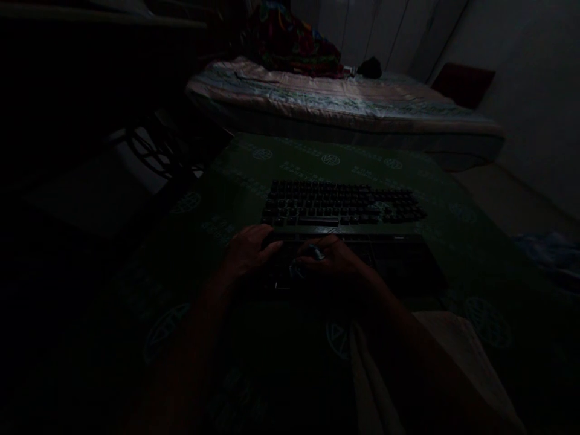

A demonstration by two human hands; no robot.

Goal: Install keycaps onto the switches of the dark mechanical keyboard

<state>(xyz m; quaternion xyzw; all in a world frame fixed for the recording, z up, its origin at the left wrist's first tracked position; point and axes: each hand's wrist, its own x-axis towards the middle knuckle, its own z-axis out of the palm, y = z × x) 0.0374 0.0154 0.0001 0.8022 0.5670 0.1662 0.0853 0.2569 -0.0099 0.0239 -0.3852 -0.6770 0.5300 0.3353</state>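
The light is very dim. A dark keyboard base (403, 260) lies on a green table, and its key area looks stripped of caps. Above it, loose black keycaps (326, 202) are laid out in keyboard rows. My left hand (249, 251) is closed around the left end of the base, its thumb resting on top. Over the left middle of the base, my right hand (333, 257) is bent with the fingers pinched together. A small pale bluish thing (316, 252) shows at those fingers; its kind is too dark to tell.
The green table (244, 163) carries pale globe prints. A light cloth (448, 338) lies under my right forearm. Beyond the table stands a bed (317, 99) with a red patterned blanket (294, 45). At the left is a dark wheel-like frame (149, 148); bluish fabric (553, 254) lies at right.
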